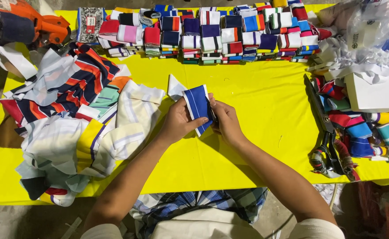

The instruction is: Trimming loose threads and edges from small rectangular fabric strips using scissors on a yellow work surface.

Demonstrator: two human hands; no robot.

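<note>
Both my hands hold one small piece of blue fabric with thin white stripes [197,103] above the middle of the yellow table [265,102]. My left hand [179,121] grips its left and lower side, with the thumb on top. Its right edge is pinched by my right hand [225,121]. A white part of the same piece [175,86] sticks out behind it, toward the upper left.
A loose heap of striped cloth scraps [75,119] covers the table's left side. Rows of folded striped pieces [208,33] line the far edge. Large scissors [325,132], rolled striped bands [371,128], a white box [376,95] and plastic bags [371,26] lie right. An orange machine [21,22] sits far left.
</note>
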